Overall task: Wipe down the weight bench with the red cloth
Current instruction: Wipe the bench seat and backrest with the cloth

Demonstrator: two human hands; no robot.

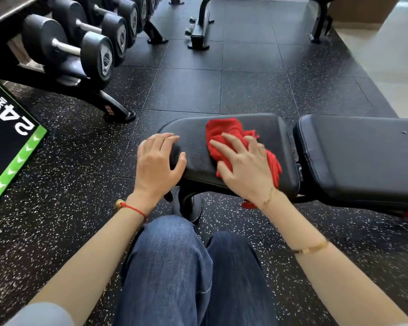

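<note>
One head view: right hand (243, 165) presses red cloth (226, 132) flat on weight bench (193, 158) seat pad, centre frame, fingers spread. Left hand (157, 161) curls over seat end. Back pad (363, 156) at right likely unwiped; early-to-mid task.

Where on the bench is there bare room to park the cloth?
The back pad, right of the gap, is bare. The seat pad is crowded: left hand grips its end, right hand presses the red cloth, one bare strip between.

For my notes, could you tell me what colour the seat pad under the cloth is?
Black, as the head view shows: the seat pad is black under the red cloth.
</note>
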